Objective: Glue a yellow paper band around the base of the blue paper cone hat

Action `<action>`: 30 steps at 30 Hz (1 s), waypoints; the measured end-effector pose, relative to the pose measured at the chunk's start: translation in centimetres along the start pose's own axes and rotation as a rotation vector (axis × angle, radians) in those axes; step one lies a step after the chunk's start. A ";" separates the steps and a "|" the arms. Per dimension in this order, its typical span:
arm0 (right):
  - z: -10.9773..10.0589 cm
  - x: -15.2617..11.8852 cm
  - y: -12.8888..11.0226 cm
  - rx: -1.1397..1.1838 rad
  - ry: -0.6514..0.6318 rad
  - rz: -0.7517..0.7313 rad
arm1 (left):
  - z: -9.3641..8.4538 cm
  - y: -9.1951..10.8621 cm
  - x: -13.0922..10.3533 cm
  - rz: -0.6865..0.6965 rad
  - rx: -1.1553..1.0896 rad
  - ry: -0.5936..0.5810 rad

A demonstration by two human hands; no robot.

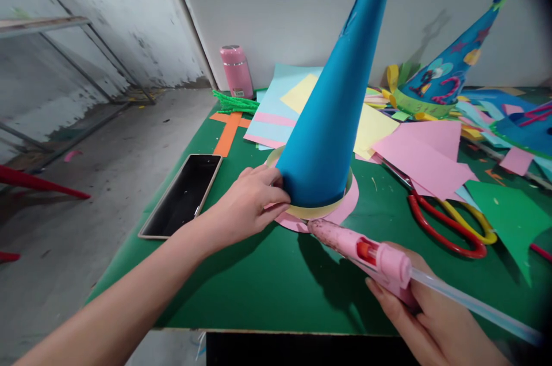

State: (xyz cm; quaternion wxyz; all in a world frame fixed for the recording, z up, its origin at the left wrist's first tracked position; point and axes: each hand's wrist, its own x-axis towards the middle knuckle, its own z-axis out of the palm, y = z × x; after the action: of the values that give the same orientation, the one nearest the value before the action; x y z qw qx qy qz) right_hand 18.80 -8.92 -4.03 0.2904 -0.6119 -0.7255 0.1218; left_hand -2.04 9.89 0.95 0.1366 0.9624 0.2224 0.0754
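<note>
A tall blue paper cone (332,107) leans to the right above the table, with a pale yellow-green band (321,211) around its base and a pink paper brim (351,199) beneath. My left hand (254,199) pinches the band at the cone's lower left. In my right hand (426,303) is a pink hot glue gun (375,259) with a clear glue stick out of its back. Its nozzle is at the front edge of the brim, close under the band.
On the green table (241,297) lie a phone (183,196), orange strips (227,135), green pipe cleaners (235,103), red-handled scissors (446,234) and pink sheets (426,153). A pink bottle (237,73) and a decorated cone hat (448,67) stand at the back.
</note>
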 end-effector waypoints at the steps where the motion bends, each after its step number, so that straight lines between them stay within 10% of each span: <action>1: 0.0 -0.1 0.0 -0.017 0.003 -0.012 | 0.1 0.0 0.1 -0.003 -0.013 -0.002; 30: 0.4 0.8 -1.3 -0.182 0.057 -0.055 | 0.2 0.4 0.6 -0.092 -0.358 -0.001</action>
State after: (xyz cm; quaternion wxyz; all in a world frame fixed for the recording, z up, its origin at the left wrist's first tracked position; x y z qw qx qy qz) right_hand 17.47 -8.37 -3.46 0.2574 -0.6189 -0.7415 0.0299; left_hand -1.33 9.75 0.95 0.3091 0.9116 0.2490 0.1072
